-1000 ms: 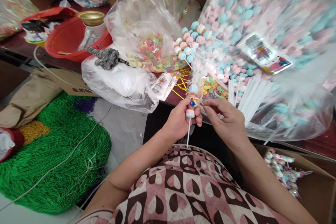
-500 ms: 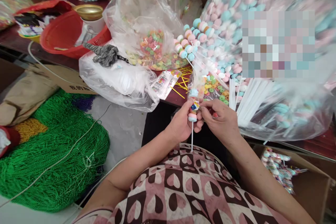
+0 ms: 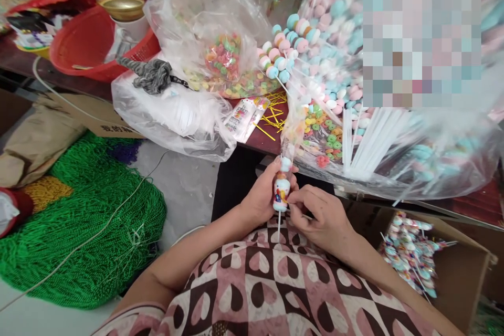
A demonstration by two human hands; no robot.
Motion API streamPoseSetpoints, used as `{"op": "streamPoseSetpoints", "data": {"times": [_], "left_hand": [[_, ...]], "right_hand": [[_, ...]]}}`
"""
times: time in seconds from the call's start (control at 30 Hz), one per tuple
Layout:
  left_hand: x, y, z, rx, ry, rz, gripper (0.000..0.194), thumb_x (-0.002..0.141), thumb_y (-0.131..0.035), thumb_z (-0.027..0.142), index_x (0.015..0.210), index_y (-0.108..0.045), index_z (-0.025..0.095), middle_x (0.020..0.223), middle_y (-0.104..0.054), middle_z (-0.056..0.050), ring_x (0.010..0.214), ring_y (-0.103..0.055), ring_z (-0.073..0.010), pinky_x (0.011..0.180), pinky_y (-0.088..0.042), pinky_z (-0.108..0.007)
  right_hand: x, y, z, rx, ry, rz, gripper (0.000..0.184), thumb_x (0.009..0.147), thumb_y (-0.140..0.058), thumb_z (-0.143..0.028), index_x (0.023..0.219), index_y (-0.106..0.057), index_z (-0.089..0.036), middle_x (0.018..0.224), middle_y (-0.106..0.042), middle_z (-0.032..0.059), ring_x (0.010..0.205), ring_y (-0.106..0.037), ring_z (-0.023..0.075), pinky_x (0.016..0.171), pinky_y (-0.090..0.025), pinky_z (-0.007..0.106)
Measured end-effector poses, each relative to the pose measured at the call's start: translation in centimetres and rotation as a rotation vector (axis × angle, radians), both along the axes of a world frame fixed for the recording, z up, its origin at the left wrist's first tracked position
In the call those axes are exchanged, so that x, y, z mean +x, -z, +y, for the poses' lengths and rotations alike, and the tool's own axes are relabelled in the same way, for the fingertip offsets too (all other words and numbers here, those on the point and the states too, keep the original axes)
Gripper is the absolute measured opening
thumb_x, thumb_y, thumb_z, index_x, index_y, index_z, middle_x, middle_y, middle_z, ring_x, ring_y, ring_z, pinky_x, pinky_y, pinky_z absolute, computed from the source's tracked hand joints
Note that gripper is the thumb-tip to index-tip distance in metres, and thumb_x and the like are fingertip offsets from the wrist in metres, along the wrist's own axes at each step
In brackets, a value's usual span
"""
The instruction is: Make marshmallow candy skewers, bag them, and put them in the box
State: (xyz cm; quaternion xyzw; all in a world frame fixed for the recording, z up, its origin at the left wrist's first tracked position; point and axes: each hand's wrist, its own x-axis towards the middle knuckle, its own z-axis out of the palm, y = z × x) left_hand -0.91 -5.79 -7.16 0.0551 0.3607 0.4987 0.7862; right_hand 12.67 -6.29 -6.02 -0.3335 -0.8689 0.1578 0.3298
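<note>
Close above my lap, my left hand (image 3: 260, 195) is wrapped round a marshmallow skewer (image 3: 285, 164) of blue, white and pink pieces on a white stick. A clear wrapper with a colourful print (image 3: 281, 193) covers the marshmallows, and the stick (image 3: 279, 226) pokes out below. Thumb and forefinger of my right hand (image 3: 321, 214) pinch the lower edge of the wrapper beside the bottom marshmallow. Ahead on the table lie gummy rings (image 3: 325, 128), a stack of printed wrappers (image 3: 246, 118) and yellow ties (image 3: 273, 115).
Unwrapped skewers (image 3: 281, 50) lean against a large bag of marshmallows (image 3: 334, 10). White sticks (image 3: 370, 142) lie to the right. A cardboard box (image 3: 459, 283) below holds wrapped skewers (image 3: 411, 252). At left are a red basket (image 3: 74, 42) and a green cord heap (image 3: 90, 231).
Both hands have come down closer to my lap with the skewer. The wrapper's print has slid down to the bottom marshmallow, with my right hand following lower.
</note>
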Motion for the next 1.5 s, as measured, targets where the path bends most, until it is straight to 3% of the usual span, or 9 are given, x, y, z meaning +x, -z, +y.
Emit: {"op": "streamPoseSetpoints", "data": {"times": [0.1,0.23,0.33,0.67,0.77,0.87,1.03,1.27,1.5], "left_hand": [[-0.1,-0.1,-0.2,0.048,0.024,0.04,0.046,0.077,-0.067,0.059,0.086,-0.06,0.014,0.062,-0.056,0.002,0.047,-0.046,-0.0063,0.045,-0.036,-0.017],[0.2,0.0,0.8,0.152,-0.077,0.137,0.044,0.078,-0.067,0.059,0.084,-0.057,0.017,0.062,-0.055,0.003,0.049,-0.045,-0.0055,0.047,-0.036,-0.017],[-0.1,-0.2,0.7,0.182,-0.065,0.135,0.043,0.079,-0.067,0.058,0.086,-0.057,0.017,0.064,-0.056,0.003,0.051,-0.047,-0.0061,0.049,-0.037,-0.017],[-3.4,0.6,-3.2,0.174,0.21,0.03,0.05,0.073,-0.075,0.056,0.097,-0.068,0.013,0.077,-0.065,-0.003,0.065,-0.059,-0.0121,0.064,-0.047,-0.023],[-4.7,1.0,-3.8,0.206,0.4,-0.017,0.053,0.065,-0.085,0.043,0.106,-0.07,0.014,0.093,-0.07,-0.007,0.083,-0.065,-0.0161,0.081,-0.048,-0.026],[-5.3,1.1,-4.2,0.184,0.496,0.002,0.047,0.068,-0.084,0.028,0.111,-0.069,0.018,0.104,-0.071,-0.008,0.096,-0.066,-0.0168,0.091,-0.046,-0.027],[-4.6,1.0,-3.9,0.13,0.444,0.075,0.032,0.071,-0.081,0.023,0.101,-0.071,0.019,0.094,-0.071,-0.003,0.084,-0.066,-0.0128,0.083,-0.048,-0.025],[-3.4,0.5,-3.4,0.109,0.401,0.229,0.027,0.071,-0.079,0.025,0.095,-0.067,0.017,0.084,-0.067,0.001,0.072,-0.06,-0.0094,0.073,-0.045,-0.022],[-2.6,0.4,-3.0,0.155,0.31,0.316,0.02,0.075,-0.07,0.023,0.091,-0.058,0.019,0.079,-0.063,0.004,0.066,-0.057,-0.0076,0.068,-0.044,-0.021]], "right_hand": [[0.2,-0.2,0.0,-0.022,-0.021,-0.011,0.018,0.081,-0.05,-0.005,0.079,-0.058,-0.021,0.063,-0.06,-0.0022,0.053,-0.056,0.0106,0.052,-0.043,0.023],[0.0,-0.2,1.3,0.033,0.032,-0.031,0.016,0.083,-0.051,-0.008,0.079,-0.059,-0.021,0.065,-0.061,-0.0013,0.055,-0.057,0.0112,0.053,-0.044,0.023],[0.0,-0.5,1.6,0.052,0.004,-0.037,0.015,0.083,-0.052,-0.009,0.08,-0.059,-0.021,0.066,-0.062,-0.0011,0.056,-0.057,0.0114,0.053,-0.043,0.023],[0.7,-2.3,-1.1,-0.173,-0.198,0.013,0.017,0.081,-0.049,-0.005,0.078,-0.057,-0.02,0.057,-0.051,-0.0047,0.049,-0.047,0.0087,0.048,-0.036,0.02],[1.2,-2.1,-1.2,-0.208,-0.202,-0.006,0.017,0.08,-0.049,-0.006,0.076,-0.057,-0.02,0.057,-0.051,-0.0047,0.049,-0.047,0.0087,0.047,-0.035,0.02],[1.6,-1.2,-1.2,-0.284,-0.167,-0.008,0.018,0.079,-0.049,-0.006,0.073,-0.058,-0.02,0.058,-0.053,-0.004,0.048,-0.048,0.0082,0.046,-0.035,0.019],[1.5,-0.5,-1.4,-0.402,-0.066,0.03,0.016,0.079,-0.05,-0.009,0.074,-0.059,-0.021,0.061,-0.057,-0.0032,0.051,-0.054,0.0093,0.049,-0.042,0.019],[1.4,0.4,-1.6,-0.228,-0.035,0.025,0.016,0.079,-0.05,-0.008,0.073,-0.058,-0.021,0.06,-0.058,-0.0031,0.049,-0.052,0.0093,0.047,-0.039,0.02],[1.3,0.8,-1.1,-0.468,0.087,0.156,0.014,0.08,-0.052,-0.011,0.072,-0.059,-0.021,0.06,-0.059,-0.0031,0.052,-0.056,0.0105,0.05,-0.044,0.021]]}}
